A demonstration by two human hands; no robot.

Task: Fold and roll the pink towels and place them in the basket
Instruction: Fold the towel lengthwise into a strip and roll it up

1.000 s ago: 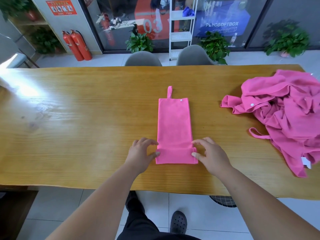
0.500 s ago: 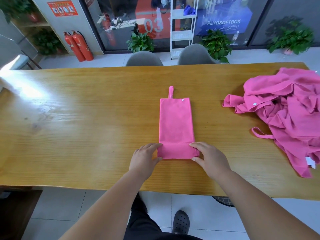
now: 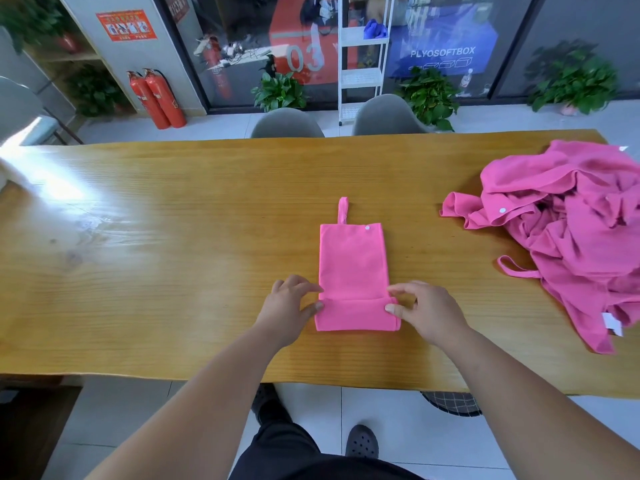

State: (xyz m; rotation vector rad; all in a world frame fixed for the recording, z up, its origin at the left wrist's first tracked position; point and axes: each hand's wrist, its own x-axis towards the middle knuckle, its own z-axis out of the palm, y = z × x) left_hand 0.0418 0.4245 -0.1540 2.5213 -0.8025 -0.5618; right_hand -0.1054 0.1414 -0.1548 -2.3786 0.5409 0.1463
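One towel pile (image 3: pixel 571 237) partly off-frame

Bare forearms (image 3: pixel 207 393), black trousers (image 3: pixel 287 452), dark perforated clogs (image 3: pixel 362 441)

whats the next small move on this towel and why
Probably roll the near flap forward, toward the loop. The left hand and right hand each pinch one end of a short turned-over flap at the near end of the towel. The rest of the strip lies flat on the table beyond it, not yet rolled.
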